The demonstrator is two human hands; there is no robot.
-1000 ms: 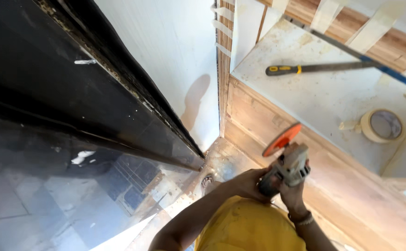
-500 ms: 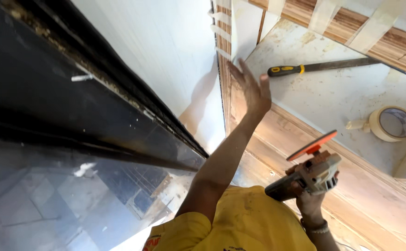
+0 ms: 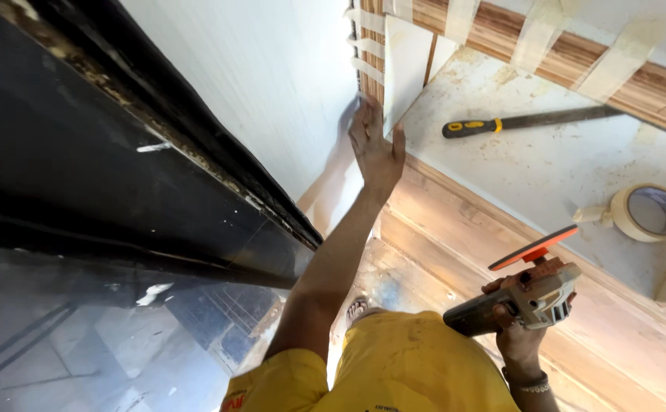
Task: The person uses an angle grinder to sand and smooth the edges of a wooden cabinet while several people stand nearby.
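Angle grinder [image 3: 531,294], orange disc, dusty white panel [image 3: 405,65]

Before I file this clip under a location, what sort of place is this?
Probably a room under renovation or fit-out. The right hand holds an angle grinder with an orange disc, the left hand lies flat on a white panel taped over wood-grain boards, and a masking tape roll sits on a dusty ledge.
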